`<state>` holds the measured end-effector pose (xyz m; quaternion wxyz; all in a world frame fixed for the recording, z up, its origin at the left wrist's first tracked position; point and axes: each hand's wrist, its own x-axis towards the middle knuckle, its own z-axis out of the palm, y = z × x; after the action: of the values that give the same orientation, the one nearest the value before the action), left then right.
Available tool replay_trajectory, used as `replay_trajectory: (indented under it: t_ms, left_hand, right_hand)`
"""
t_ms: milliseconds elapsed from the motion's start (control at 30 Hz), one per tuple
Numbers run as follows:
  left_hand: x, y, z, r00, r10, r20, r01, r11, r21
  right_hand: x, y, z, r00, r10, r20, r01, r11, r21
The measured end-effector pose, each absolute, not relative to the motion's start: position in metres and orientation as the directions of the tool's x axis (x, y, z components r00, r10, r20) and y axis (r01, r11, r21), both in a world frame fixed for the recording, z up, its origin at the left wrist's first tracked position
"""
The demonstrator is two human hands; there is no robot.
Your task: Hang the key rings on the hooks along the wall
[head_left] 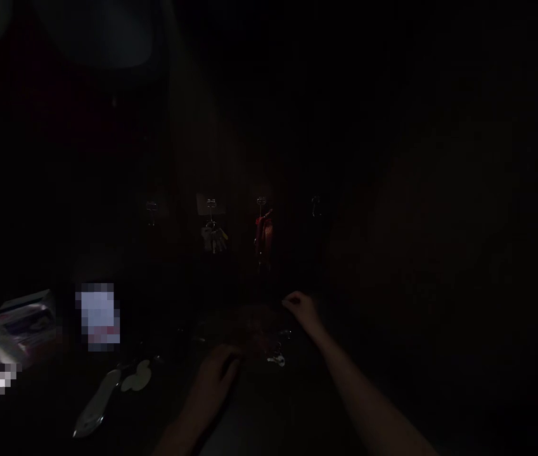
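The scene is very dark. My left hand (215,372) is low in the middle, thumb apart from the fingers, its fingertips beside a dim reddish thing (255,337) whose kind I cannot make out. My right hand (301,308) is further forward and to the right, thumb and fingertip brought together in a pinch. Whatever may be in that pinch is lost in the dark. Between the hands, a small bunch of keys (277,360) lies on the dark surface, close to the reddish thing.
Keys (213,238) and a reddish item (264,234) hang from hooks ahead. At left lie a pale long-handled object (100,404), a rounded pale piece (137,377) and a clear bag-like item (26,320). A blurred bright rectangle (99,315) stands near them.
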<state>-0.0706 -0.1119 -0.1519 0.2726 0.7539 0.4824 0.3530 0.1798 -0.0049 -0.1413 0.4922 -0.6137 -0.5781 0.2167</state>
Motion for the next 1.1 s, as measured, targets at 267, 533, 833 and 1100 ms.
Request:
replay_trajectory:
  t_ms: [267, 533, 833, 1100]
  left_hand:
    - [-0.071, -0.110, -0.156, 0.262, 0.932, 0.251, 0.541, -0.357, 0.761]
    - [-0.070, -0.112, -0.152, 0.273, 0.937, 0.216, 0.529, -0.334, 0.780]
    - [-0.068, -0.111, -0.154, 0.261, 0.938, 0.228, 0.522, -0.336, 0.784]
    - [-0.069, -0.112, -0.153, 0.264, 0.932, 0.248, 0.496, -0.352, 0.793]
  right_hand:
    - [0.202, -0.014, -0.081, 0.342, 0.893, 0.293, 0.251, 0.214, -0.944]
    - [0.220, -0.007, -0.007, 0.527, 0.738, 0.422, 0.142, 0.413, -0.900]
    - [0.220, 0.014, 0.039, 0.592, 0.569, 0.570, 0.211, 0.573, -0.792]
    - [0.221, 0.030, 0.038, 0.607, 0.577, 0.546, 0.222, 0.537, -0.814]
